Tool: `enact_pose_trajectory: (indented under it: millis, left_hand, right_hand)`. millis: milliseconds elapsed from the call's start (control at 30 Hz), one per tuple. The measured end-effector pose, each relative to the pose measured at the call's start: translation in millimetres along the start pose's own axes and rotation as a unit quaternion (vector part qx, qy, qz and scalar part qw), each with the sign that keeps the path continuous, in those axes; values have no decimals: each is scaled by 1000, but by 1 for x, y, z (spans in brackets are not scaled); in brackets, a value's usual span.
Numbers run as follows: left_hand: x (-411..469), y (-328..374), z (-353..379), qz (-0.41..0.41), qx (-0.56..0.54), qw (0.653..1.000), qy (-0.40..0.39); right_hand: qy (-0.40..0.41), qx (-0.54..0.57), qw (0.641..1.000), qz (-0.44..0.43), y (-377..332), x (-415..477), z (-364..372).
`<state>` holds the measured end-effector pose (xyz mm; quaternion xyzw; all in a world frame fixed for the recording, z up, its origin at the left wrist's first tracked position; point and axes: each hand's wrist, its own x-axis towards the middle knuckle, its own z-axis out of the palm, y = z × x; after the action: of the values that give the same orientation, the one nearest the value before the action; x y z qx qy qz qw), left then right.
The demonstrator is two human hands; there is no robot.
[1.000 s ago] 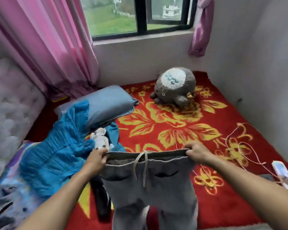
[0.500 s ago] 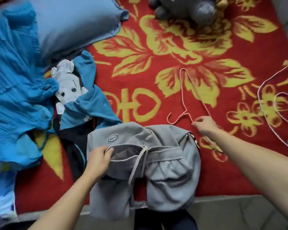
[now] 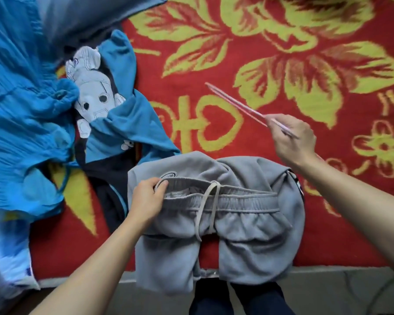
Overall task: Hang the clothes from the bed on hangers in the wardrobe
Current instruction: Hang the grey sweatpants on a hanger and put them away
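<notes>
Grey sweatpants (image 3: 243, 214) lie at the bed's front edge, legs hanging over it. My left hand (image 3: 147, 197) grips the left end of their waistband, thumb over the elastic. My right hand (image 3: 291, 138) holds a thin pink wire hanger (image 3: 234, 101), lifted off the blanket and seen edge-on, pointing up and left. A blue top with a grey cartoon print (image 3: 107, 114) lies crumpled left of the sweatpants. A pleated blue garment (image 3: 21, 105) is spread at the far left.
The bed is covered by a red blanket with yellow flowers (image 3: 293, 53). A grey-blue pillow (image 3: 89, 12) sits at the top left. A dark garment (image 3: 110, 196) lies beside the sweatpants. Grey floor and my dark trouser legs (image 3: 237, 298) show below the bed edge.
The sweatpants went from held up by both hands to lying on the bed. My right hand let go of the waistband, took the pink hanger and lifted it off the blanket.
</notes>
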<state>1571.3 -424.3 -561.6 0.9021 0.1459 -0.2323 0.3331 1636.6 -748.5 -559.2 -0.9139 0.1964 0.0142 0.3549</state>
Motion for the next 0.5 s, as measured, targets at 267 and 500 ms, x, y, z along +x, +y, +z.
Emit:
enact_pose_trajectory:
  millis: [267,500]
  left_hand:
    - [13,5,3,3,-36,999,-16]
    - [-6,-7,1,105,-7,994,-7]
  right_hand:
    - [-348,86,931,-68,-31,-36,-76]
    - [-309,14,947,-86,-30,-46,-26]
